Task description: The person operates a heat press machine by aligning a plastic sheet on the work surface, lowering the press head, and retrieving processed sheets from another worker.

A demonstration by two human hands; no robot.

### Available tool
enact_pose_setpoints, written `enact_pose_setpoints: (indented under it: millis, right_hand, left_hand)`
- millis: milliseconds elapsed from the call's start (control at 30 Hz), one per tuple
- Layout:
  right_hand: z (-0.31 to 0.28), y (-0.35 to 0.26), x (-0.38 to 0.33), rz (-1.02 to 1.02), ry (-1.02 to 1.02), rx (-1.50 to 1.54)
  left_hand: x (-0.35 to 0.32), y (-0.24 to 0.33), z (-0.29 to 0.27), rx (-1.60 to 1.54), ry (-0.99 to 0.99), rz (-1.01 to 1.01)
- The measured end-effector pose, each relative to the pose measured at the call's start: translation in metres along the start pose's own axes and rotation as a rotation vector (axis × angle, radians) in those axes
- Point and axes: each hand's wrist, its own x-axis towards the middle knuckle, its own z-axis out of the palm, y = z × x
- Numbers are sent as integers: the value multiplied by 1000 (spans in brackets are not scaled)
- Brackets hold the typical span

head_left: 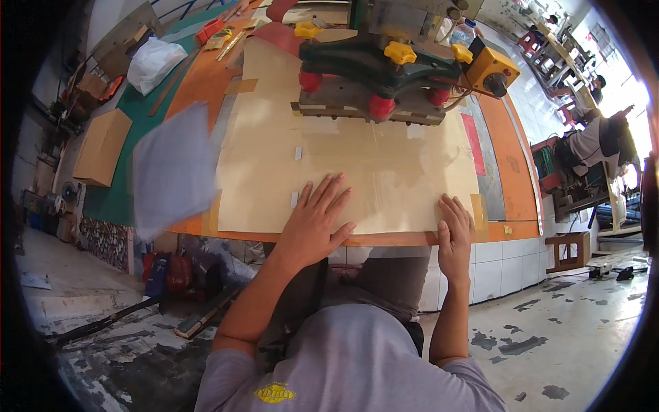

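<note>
My left hand (312, 223) lies flat on a large beige sheet (398, 192), fingers spread, near its front edge. Further right, my right hand (455, 237) rests on the same sheet by its near right corner, fingers stretched out and holding nothing. Two small white tabs sit on the sheet, one white tab (298, 152) further back and the other beside my left fingers. Off to the left, a pale bluish-grey sheet (173, 168) is smeared by motion, with no hand touching it. Beyond my hands stands a dark green press head (384, 65) with red and yellow knobs.
A yellow control box (493, 72) with a black knob hangs at the press's right. On the table's left are a cardboard box (103, 147), a white plastic bag (156, 64) and a red tape dispenser (209, 31). A wooden stool (568, 252) stands right; people sit at far-right benches.
</note>
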Motion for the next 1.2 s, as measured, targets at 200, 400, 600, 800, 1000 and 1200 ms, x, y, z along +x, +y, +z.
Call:
enact_pose_setpoints:
  millis: [200, 400, 600, 800, 1000, 1200]
  right_hand:
    - [-3, 0, 4, 9, -22, -4]
    - [-5, 9, 29, -41, -67, 0]
    - [2, 11, 50, -104, -97, 39]
    - [4, 7, 48, -137, -109, -95]
    - [4, 7, 48, -129, -111, -119]
    - [6, 6, 50, -115, -111, -108]
  left_hand:
    - [0, 4, -9, -19, 14, 4]
    - [-11, -31, -30, 28, 78, -64]
    - [-16, -58, -30, -120, 104, -94]
    - [-17, -52, -27, -34, 108, -131]
    - [-16, -52, -24, -18, 115, -131]
    - [-16, -52, -25, -19, 109, -146]
